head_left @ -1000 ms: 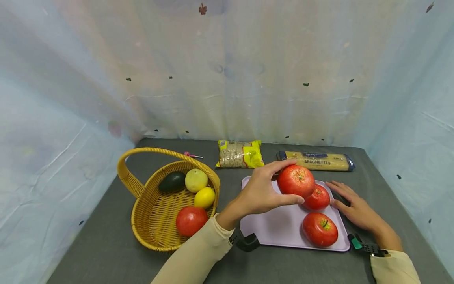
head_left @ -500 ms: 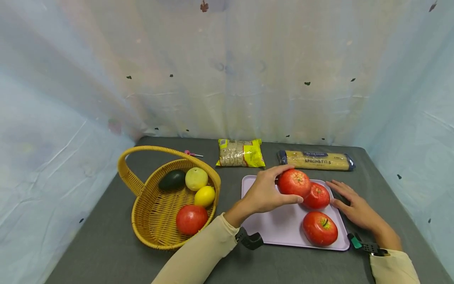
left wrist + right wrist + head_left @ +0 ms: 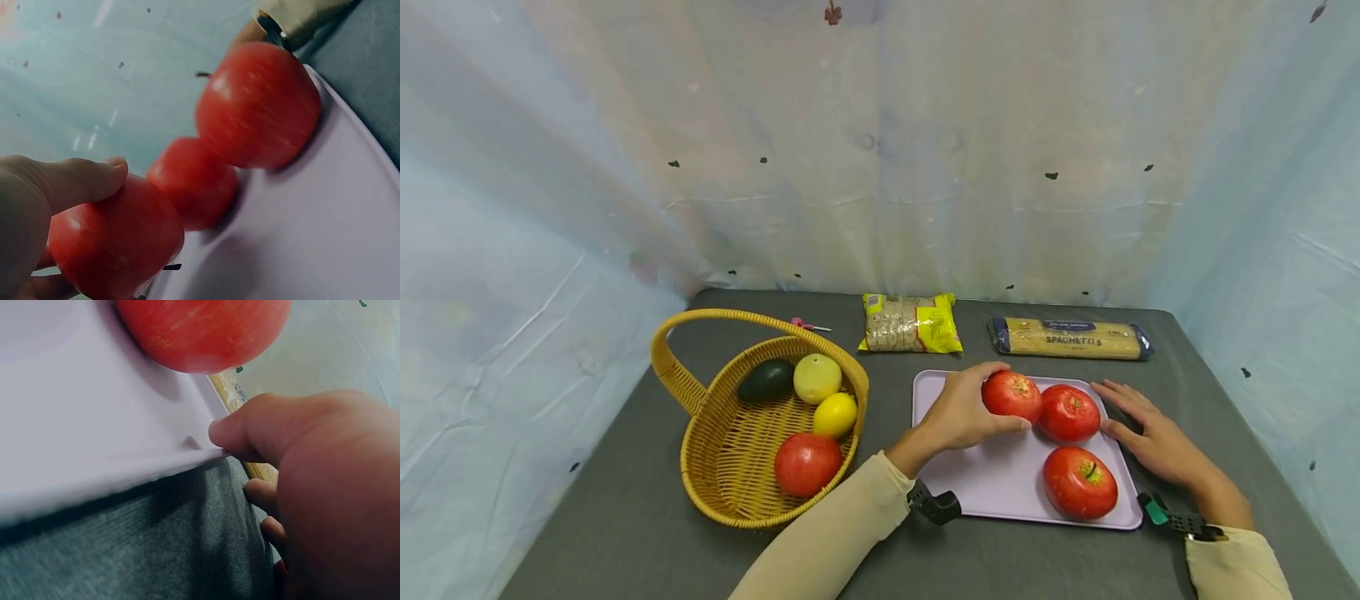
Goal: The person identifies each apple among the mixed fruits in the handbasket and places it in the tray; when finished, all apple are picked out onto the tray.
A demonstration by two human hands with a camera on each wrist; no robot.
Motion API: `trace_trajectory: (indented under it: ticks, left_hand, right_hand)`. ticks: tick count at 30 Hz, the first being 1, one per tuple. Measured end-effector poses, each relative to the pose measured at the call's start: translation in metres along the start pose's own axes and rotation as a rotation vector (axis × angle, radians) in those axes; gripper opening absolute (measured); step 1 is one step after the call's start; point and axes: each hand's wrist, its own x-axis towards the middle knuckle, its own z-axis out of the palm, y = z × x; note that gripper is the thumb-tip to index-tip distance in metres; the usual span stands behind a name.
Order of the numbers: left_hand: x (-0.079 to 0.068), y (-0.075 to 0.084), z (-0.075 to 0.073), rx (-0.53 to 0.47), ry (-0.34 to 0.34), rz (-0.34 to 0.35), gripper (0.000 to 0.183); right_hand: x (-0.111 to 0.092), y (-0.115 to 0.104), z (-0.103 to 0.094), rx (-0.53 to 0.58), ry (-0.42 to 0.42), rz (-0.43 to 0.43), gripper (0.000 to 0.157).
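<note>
Left: our hand point(image 3: 962, 408) grips a red fruit point(image 3: 1012, 397) above the tray point(image 3: 1000, 483), apparently for control | Right: our other hand point(image 3: 1157, 437), fingers extended, touches the rim, probably steadying it.

Left hand point(image 3: 961, 410) gripping red fruit point(image 3: 1013, 396), right hand point(image 3: 1157, 442) at lilac tray point(image 3: 988, 483), wicker basket point(image 3: 739, 462)

A streaked red apple point(image 3: 1011, 395), held in the left hand point(image 3: 964, 410), is just inside the far edge of a rectangular lilac tray point(image 3: 1000, 483) towards the right edge of the bench point(image 3: 617, 508).
</note>
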Motion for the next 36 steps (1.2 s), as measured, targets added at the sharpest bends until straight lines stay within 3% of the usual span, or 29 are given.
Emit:
trace_trajectory:
  ticks: [11, 20, 26, 36]
  left_hand:
    - [0.005, -0.019, 0.015, 0.009, -0.041, -0.067, 0.079]
    - [0.006, -0.022, 0.015, 0.023, -0.051, -0.121, 0.086]
    - [0.007, -0.023, 0.013, 0.065, -0.077, -0.104, 0.091]
    - [0.008, -0.019, 0.009, 0.051, -0.045, -0.096, 0.098]
  right_hand:
    - [0.000, -0.002, -0.001, -0.003, -0.027, 0.039, 0.068]
    - [0.000, -0.002, -0.001, -0.002, -0.025, 0.047, 0.069]
    - [0.000, -0.002, -0.001, 0.003, -0.020, 0.038, 0.068]
    - [0.001, -0.004, -0.002, -0.011, -0.023, 0.040, 0.068]
